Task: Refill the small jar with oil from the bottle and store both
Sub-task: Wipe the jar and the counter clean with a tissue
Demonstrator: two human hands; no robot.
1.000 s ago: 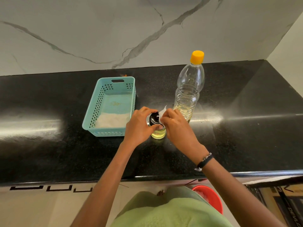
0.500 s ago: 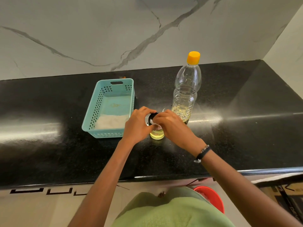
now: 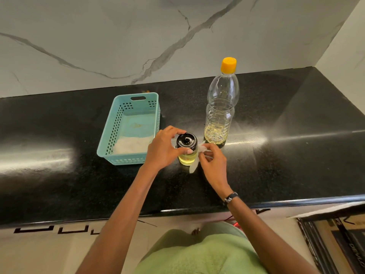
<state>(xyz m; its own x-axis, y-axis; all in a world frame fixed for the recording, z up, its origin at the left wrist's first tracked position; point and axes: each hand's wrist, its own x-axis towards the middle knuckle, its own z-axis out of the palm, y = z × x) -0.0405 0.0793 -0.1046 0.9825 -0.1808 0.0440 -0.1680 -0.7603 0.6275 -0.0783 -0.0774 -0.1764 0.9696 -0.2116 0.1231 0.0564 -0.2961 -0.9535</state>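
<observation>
A small glass jar (image 3: 187, 160) with yellow oil in it stands on the black counter, its black lid (image 3: 186, 140) on top. My left hand (image 3: 165, 150) grips the jar just under the lid, thumb in front. My right hand (image 3: 212, 162) pinches a white tissue (image 3: 194, 165) against the jar's right side. Behind and to the right stands a clear plastic oil bottle (image 3: 220, 115) with an orange cap (image 3: 228, 64), upright, with oil only in its bottom part.
A teal plastic basket (image 3: 110, 139) with a white cloth (image 3: 132, 144) in its near end sits left of the jar. The black counter (image 3: 296, 155) runs to a marble wall behind and a wall at the right. A red bucket (image 3: 238, 226) peeks out below the counter edge.
My right hand came off the top of the jar and went down its right side with the tissue, so the black lid now shows. My left hand kept its hold.
</observation>
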